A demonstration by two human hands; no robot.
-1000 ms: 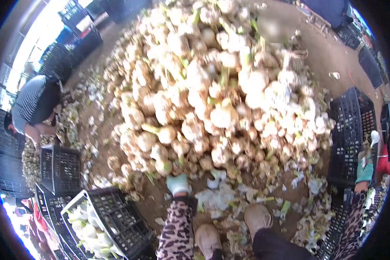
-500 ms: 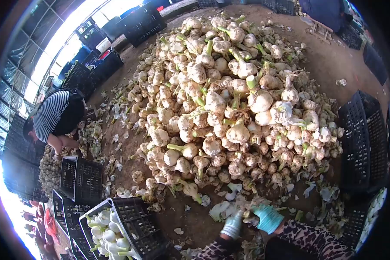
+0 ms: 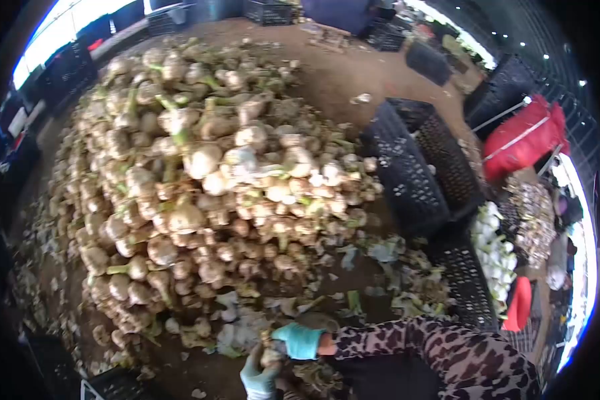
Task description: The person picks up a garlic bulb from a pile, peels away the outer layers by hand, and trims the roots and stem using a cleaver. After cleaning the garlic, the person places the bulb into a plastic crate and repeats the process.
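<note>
My left hand [image 3: 259, 380], in a pale glove, is closed round a dirt-coloured garlic bulb [image 3: 271, 353] near the bottom of the view. My right hand [image 3: 300, 341], in a turquoise glove, presses its fingers against the top of the same bulb; blur hides whether it grips a tool. In front of both hands rises a large pile of unpeeled garlic bulbs [image 3: 187, 217], many with cut green stems. Loose pale skins [image 3: 243, 330] lie on the ground just beyond my hands.
Black plastic crates [image 3: 407, 167] stand right of the pile. Beside them are peeled white bulbs [image 3: 492, 257], a red sack [image 3: 527, 137] and a red object [image 3: 519, 303]. A crate corner [image 3: 90, 390] shows at bottom left. A person in dark clothing [image 3: 340, 15] is at the back.
My view has swung right: the pile sits further left, and the red sack and right-hand crates have come in. The striped-top person has left view. My hands stay together at the bulb.
</note>
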